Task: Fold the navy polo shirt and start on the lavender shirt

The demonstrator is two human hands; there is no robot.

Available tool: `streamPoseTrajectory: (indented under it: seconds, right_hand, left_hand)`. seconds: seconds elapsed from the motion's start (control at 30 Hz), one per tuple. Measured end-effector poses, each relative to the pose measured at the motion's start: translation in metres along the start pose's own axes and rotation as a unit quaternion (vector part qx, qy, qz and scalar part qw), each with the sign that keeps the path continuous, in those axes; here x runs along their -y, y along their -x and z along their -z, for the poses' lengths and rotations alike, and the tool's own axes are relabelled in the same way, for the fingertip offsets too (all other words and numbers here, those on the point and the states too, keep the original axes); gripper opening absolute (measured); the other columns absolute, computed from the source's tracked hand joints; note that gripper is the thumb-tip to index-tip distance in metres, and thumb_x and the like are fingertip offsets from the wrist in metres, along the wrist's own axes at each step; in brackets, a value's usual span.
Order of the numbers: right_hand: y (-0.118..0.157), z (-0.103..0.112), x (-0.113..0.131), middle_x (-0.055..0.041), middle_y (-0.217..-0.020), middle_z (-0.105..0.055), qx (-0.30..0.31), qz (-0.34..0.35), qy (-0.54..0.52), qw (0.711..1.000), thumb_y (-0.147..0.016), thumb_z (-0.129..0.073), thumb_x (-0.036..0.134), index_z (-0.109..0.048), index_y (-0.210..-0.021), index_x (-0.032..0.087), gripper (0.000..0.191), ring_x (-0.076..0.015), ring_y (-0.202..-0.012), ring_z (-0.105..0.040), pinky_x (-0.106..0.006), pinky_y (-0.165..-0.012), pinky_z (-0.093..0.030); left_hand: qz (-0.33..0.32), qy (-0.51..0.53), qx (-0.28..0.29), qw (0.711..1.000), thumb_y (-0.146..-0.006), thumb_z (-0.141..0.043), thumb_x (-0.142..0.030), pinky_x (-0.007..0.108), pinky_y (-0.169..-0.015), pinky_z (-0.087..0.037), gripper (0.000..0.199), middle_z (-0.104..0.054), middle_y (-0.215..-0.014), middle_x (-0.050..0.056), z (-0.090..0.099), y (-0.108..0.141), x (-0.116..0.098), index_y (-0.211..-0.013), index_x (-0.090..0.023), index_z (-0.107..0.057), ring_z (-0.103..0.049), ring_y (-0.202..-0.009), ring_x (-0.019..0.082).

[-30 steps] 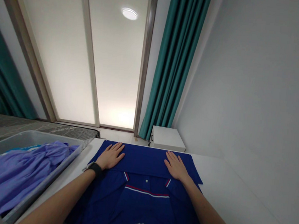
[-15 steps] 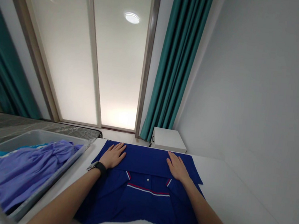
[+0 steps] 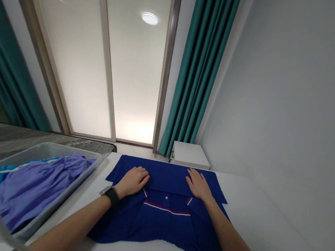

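A navy polo shirt [image 3: 163, 225] with a red-and-white stripe across its front lies flat on a white table [image 3: 264, 227], its upper part folded over. My left hand [image 3: 132, 181] rests on the folded navy fabric near the collar, fingers slightly curled and holding nothing. A black-strapped watch [image 3: 111, 195] sits on that wrist. My right hand [image 3: 198, 185] lies flat on the fold to the right of the collar, fingers spread. The fabric under both palms is hidden.
A grey plastic tray [image 3: 71, 152] at the table's left edge holds a crumpled purple garment [image 3: 36, 189] and some teal cloth. A dark grey surface [image 3: 11, 135] lies beyond it. A small white cabinet [image 3: 190, 155] stands past the far edge, beside a teal curtain [image 3: 200, 65].
My left hand has slid right towards the collar and its fingers have curled a little. My right hand has barely moved. The whole scene sits slightly higher in the view.
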State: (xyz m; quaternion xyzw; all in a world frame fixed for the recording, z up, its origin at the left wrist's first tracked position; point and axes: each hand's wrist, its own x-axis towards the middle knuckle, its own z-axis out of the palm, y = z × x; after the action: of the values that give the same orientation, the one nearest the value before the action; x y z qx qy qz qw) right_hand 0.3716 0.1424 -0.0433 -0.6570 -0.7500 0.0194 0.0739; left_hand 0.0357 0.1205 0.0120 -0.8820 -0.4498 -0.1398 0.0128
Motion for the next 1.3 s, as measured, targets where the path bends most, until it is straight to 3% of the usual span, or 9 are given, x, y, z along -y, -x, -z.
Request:
streamPoseTrajectory:
  seconds: [0.23, 0.47, 0.6, 0.73, 0.87, 1.0, 1.13, 1.2, 1.3]
  right_hand:
    - [0.0, 0.0, -0.001, -0.0069, -0.156, -0.031, 0.001, -0.005, -0.002, 1.0, -0.098, -0.018, 0.047, -0.035, -0.149, 0.017, 0.061, -0.0189, -0.144, -0.023, -0.043, -0.118, -0.012]
    - [0.002, 0.002, 0.0, -0.008, -0.155, -0.033, -0.008, 0.01, 0.005, 1.0, -0.099, -0.018, 0.044, -0.038, -0.147, 0.017, 0.058, -0.019, -0.144, -0.025, -0.044, -0.117, -0.015]
    - [0.004, 0.006, 0.002, -0.01, -0.152, -0.039, -0.015, 0.037, 0.008, 0.999, -0.099, -0.021, 0.039, -0.044, -0.143, 0.014, 0.055, -0.02, -0.142, -0.029, -0.043, -0.117, -0.015]
    - [0.011, 0.013, 0.008, -0.01, -0.153, -0.037, -0.023, 0.07, 0.009, 0.997, -0.098, -0.028, 0.036, -0.043, -0.144, 0.014, 0.053, -0.0203, -0.142, -0.027, -0.042, -0.118, -0.013]
    - [0.035, 0.019, 0.024, -0.0105, -0.154, -0.034, -0.072, 0.116, -0.017, 0.991, -0.095, -0.035, 0.029, -0.038, -0.146, 0.016, 0.053, -0.0213, -0.143, -0.025, -0.045, -0.118, -0.015]
    - [0.074, 0.024, 0.042, -0.0099, -0.152, -0.038, -0.094, 0.204, -0.092, 0.97, -0.093, -0.044, 0.026, -0.038, -0.146, 0.023, 0.053, -0.0229, -0.142, -0.03, -0.052, -0.117, -0.018]
    - [0.109, 0.029, 0.047, -0.0114, -0.148, -0.043, -0.068, 0.208, -0.208, 0.953, -0.092, -0.053, 0.032, -0.038, -0.146, 0.023, 0.056, -0.0248, -0.139, -0.036, -0.053, -0.117, -0.022]
    - [0.123, 0.032, 0.048, -0.0112, -0.145, -0.048, -0.034, 0.189, -0.258, 0.947, -0.092, -0.055, 0.038, -0.04, -0.144, 0.024, 0.056, -0.0251, -0.136, -0.04, -0.052, -0.117, -0.023]
    - [0.14, 0.039, 0.054, -0.0106, -0.143, -0.05, 0.039, 0.179, -0.28, 0.942, -0.09, -0.059, 0.047, -0.046, -0.141, 0.024, 0.057, -0.0265, -0.135, -0.041, -0.052, -0.117, -0.023]
  left_hand:
    - [-0.129, 0.081, 0.078, 0.985, -0.1, -0.036, -0.038, 0.034, -0.084, -0.04, 0.034, -0.067, -0.086, 0.005, 0.009, 0.022, -0.055, -0.087, -0.02, -0.063, -0.062, -0.083, 0.019]
    - [-0.092, 0.121, 0.08, 0.985, -0.096, -0.045, -0.031, 0.034, -0.085, -0.042, 0.019, -0.061, -0.093, 0.004, 0.01, 0.031, -0.069, -0.087, -0.02, -0.058, -0.059, -0.087, 0.02]
    - [-0.079, 0.231, 0.066, 0.968, -0.098, -0.04, -0.03, 0.03, -0.084, -0.044, 0.02, -0.057, -0.099, 0.005, 0.02, 0.039, -0.074, -0.088, -0.02, -0.055, -0.056, -0.088, 0.017]
    - [-0.07, 0.365, 0.055, 0.927, -0.097, -0.045, -0.035, 0.029, -0.088, -0.044, 0.02, -0.059, -0.104, 0.005, 0.038, 0.05, -0.083, -0.087, -0.02, -0.055, -0.055, -0.092, 0.016]
    - [-0.042, 0.479, 0.069, 0.874, -0.099, -0.041, -0.04, 0.03, -0.089, -0.043, 0.031, -0.063, -0.106, 0.005, 0.045, 0.056, -0.086, -0.085, -0.019, -0.059, -0.057, -0.095, 0.017]
    - [0.014, 0.568, 0.077, 0.819, -0.097, -0.047, -0.043, 0.031, -0.092, -0.043, 0.031, -0.066, -0.103, 0.006, 0.035, 0.061, -0.084, -0.089, -0.018, -0.064, -0.06, -0.098, 0.019]
    - [0.089, 0.661, 0.136, 0.733, -0.094, -0.049, -0.046, 0.027, -0.068, -0.049, 0.032, -0.065, -0.105, 0.008, 0.018, 0.063, -0.079, -0.103, -0.017, -0.06, -0.065, -0.093, 0.022]
    - [0.093, 0.652, 0.125, 0.742, -0.093, -0.048, -0.05, 0.025, -0.056, -0.048, 0.036, -0.065, -0.098, 0.008, 0.013, 0.064, -0.078, -0.101, -0.017, -0.059, -0.065, -0.084, 0.021]
    - [0.038, 0.531, 0.065, 0.844, -0.096, -0.044, -0.045, 0.029, -0.067, -0.051, 0.033, -0.064, -0.089, 0.005, 0.013, 0.067, -0.082, -0.095, -0.017, -0.062, -0.062, -0.081, 0.018]
